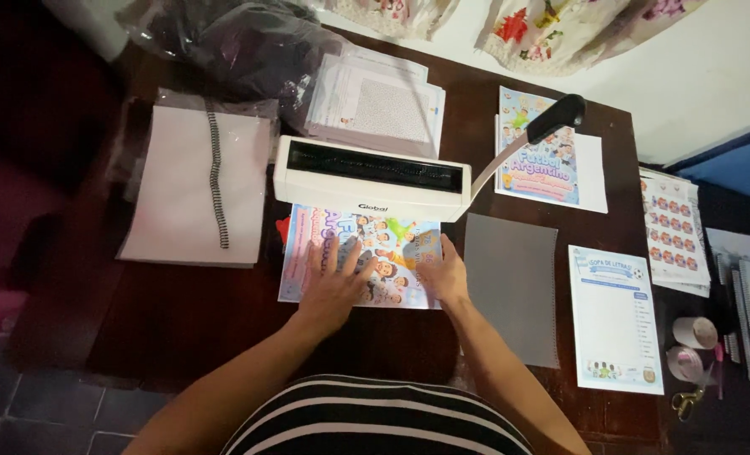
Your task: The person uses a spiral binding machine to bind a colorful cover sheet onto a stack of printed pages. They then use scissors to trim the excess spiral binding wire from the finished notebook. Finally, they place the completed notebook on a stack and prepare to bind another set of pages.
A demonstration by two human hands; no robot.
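the left hand [334,278] lies flat with its fingers spread on a colourful printed cover sheet [366,253], pressing it down onto the dark wooden worktop [181,312]. the right hand [444,274] rests at the sheet's right edge, fingers close together and curled a little over the paper; it grips nothing that i can see. the sheet's far edge sits under the front of a white binding machine [370,177], which stands across the middle of the worktop with its long black-tipped lever [535,135] raised and angled off to the right.

left of the machine lies a pale stack of sheets under clear plastic [181,194], with a black spiral coil [216,177] resting along it. just right of the hands is a plain grey sheet [511,282], and beside that a white printed page [615,320]. behind the lever lies another colourful cover [539,156] (it looks much like the one under the hands). more printed pages [383,105] sit behind the machine, next to a dark plastic bag [232,42]. at the far right edge are a sheet of small stickers [674,227], rolls of tape [691,345] and yellow-handled scissors [686,400].
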